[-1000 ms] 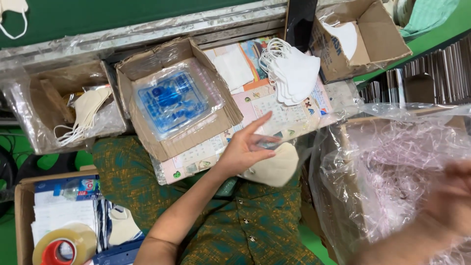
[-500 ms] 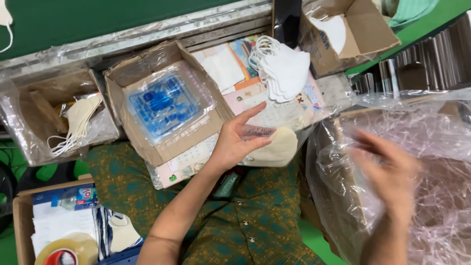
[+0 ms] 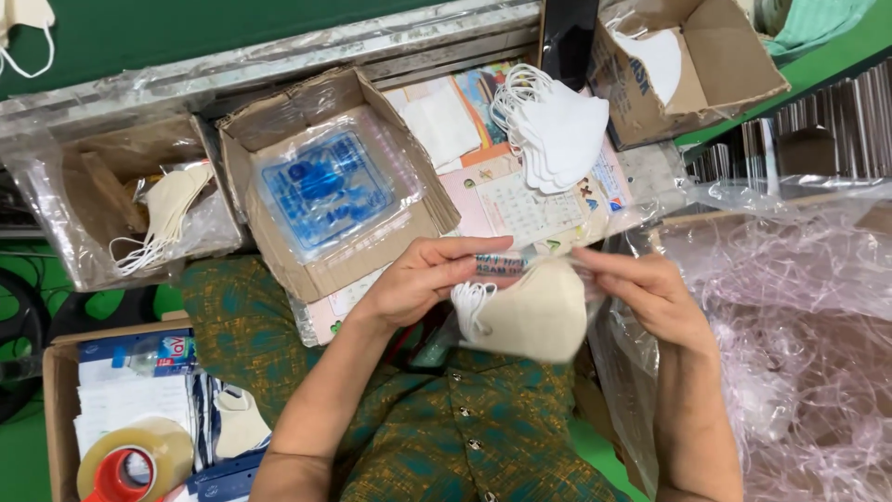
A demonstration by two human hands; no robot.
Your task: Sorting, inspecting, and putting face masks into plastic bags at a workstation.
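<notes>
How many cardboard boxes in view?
4: one with cream masks at upper left, one with blue packets at centre, one at top right, one with tape at lower left. More may be off-frame.

The roll of tape point(image 3: 133, 462) is cut by the bottom edge. The left hand point(image 3: 423, 279) covers one end of the clear packet point(image 3: 520, 265), and that film blurs the cream mask point(image 3: 530, 316). At the top left corner, a hanging mask point(image 3: 26, 23) is cropped. The right cardboard box point(image 3: 692, 70) runs past the top edge.
</notes>
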